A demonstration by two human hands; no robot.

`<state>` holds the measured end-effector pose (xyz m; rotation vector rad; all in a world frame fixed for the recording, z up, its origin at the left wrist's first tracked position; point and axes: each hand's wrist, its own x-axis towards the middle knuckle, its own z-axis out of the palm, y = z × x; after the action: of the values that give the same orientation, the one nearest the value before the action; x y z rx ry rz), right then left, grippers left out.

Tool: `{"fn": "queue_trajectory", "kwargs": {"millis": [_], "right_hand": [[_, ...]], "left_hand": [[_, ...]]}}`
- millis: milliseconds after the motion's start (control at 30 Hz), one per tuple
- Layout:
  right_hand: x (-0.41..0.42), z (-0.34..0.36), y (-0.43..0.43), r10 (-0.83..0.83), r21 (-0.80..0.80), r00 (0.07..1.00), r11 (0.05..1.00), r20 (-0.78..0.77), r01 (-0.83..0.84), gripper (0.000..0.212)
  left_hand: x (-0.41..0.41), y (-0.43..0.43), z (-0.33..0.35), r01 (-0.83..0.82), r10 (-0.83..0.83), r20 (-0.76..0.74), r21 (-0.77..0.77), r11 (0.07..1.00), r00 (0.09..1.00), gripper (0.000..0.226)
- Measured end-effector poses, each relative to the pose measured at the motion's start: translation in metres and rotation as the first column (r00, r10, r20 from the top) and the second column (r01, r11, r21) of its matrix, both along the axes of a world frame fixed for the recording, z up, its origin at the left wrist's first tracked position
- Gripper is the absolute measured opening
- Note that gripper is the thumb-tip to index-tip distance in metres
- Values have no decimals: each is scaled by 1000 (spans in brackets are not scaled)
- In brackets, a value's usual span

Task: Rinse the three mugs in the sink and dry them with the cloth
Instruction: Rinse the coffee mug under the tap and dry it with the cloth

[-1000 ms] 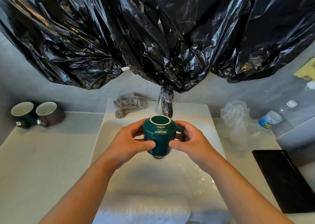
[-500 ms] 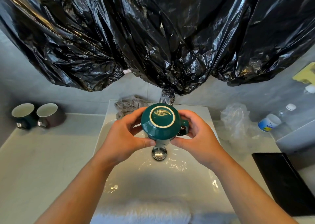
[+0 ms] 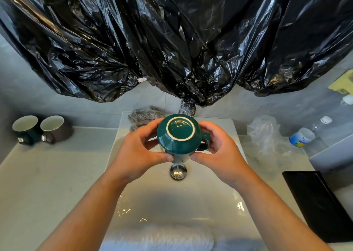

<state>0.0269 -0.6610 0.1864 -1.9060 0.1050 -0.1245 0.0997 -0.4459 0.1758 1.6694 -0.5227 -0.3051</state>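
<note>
I hold a dark green mug upside down over the white sink, its base facing me and its handle to the right. My left hand grips its left side and my right hand grips its right side by the handle. The metal drain lies just below the mug. A second green mug and a brown mug stand upright on the counter at the far left. A grey cloth lies crumpled on the sink's back rim, left of the tap.
Black plastic sheeting hangs over the wall above the tap. To the right are a clear plastic bag, a lying bottle and a black tray. A white towel lies at the sink's near edge.
Both hands have lifted the green mug higher above the drain and tipped it further, so its base now faces me instead of its side.
</note>
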Motion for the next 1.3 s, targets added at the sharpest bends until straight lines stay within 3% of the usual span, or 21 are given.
{"fn": "queue_trajectory", "kwargs": {"millis": [433,600,700,800,900,1033,1100,1133,1200,1300], "right_hand": [[5,-1,3,5,17,999,1000,-35,-4,65],[14,-3,5,62,107,996,993,-66,-55,52],[27,-7,13,124,237,979,968,-161,-84,35],[45,-16,25,159,182,930,978,-331,-103,45],[62,-27,44,144,183,881,981,-450,-66,54],[92,-39,69,192,242,852,967,-487,-80,57],[115,-46,77,163,277,863,961,-479,-27,55],[128,-52,80,118,219,886,976,-449,-19,48],[155,-69,79,13,-69,939,997,-345,-39,34],[192,-96,79,-63,-435,977,900,-204,-32,45]], "left_hand": [[5,2,-6,-2,1,-14,-28,1000,1000,82],[6,8,-15,-29,13,-155,-105,994,988,78],[3,12,-27,-2,-49,-332,-151,989,942,76],[2,21,-39,46,-86,-421,-104,994,903,61],[8,33,-52,-10,-39,-551,-86,996,834,63],[23,51,-69,-275,72,-732,-162,948,678,35],[35,63,-78,-456,148,-789,-181,872,596,36],[42,70,-82,-525,178,-807,-183,831,563,39],[54,80,-86,-608,208,-826,-191,770,523,38],[67,89,-91,-652,202,-847,-203,731,491,30]]}}
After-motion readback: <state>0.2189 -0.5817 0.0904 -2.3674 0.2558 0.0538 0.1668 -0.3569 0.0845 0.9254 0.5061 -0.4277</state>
